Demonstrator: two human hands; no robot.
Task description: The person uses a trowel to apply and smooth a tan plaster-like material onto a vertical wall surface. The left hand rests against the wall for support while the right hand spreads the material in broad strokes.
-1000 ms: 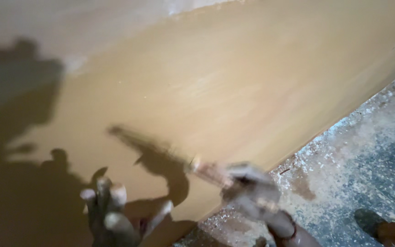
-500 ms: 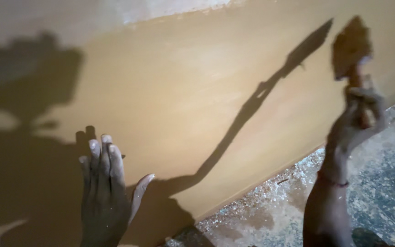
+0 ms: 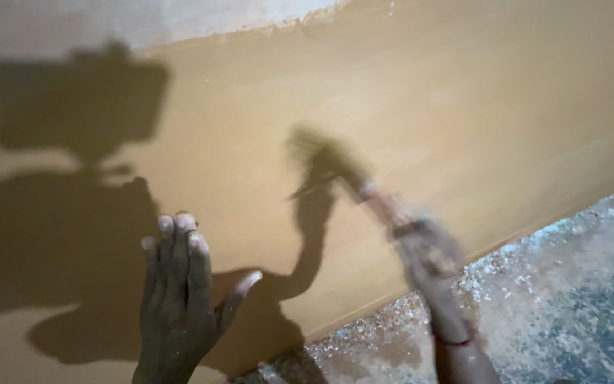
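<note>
One view only, the head camera, looking down along a wall. Two hands were in frame.

Left hand (image 3: 179, 306): open, palm pressed flat against the ochre-painted wall (image 3: 463, 107), four fingers (image 3: 168, 231) close together and pointing up, thumb spread out to the right. Pale specks showed on the fingertips and knuckles. It held nothing.

Right hand (image 3: 428, 249): closed around the handle of a paintbrush (image 3: 371, 195), blurred by motion (detail of the grip could not be resolved). The brush pointed up and to the left from the fist, its bristle end at or just beside the wall surface; whether the bristles touched the paint could not be told. A thin band sat at the wrist.

Wall: even ochre-brown coat across most of the frame, with an unpainted pale strip (image 3: 179, 18) along the top edge, the boundary between them ragged. Shadows of the camera rig, both arms and the brush fell on the painted area, the brush shadow just left of the brush itself.

Floor (image 3: 577, 299): grey concrete at lower right, meeting the wall along a slanted line, speckled with white flecks that were densest next to the wall base. The right forearm rose from above this floor strip, well apart from the left hand.
</note>
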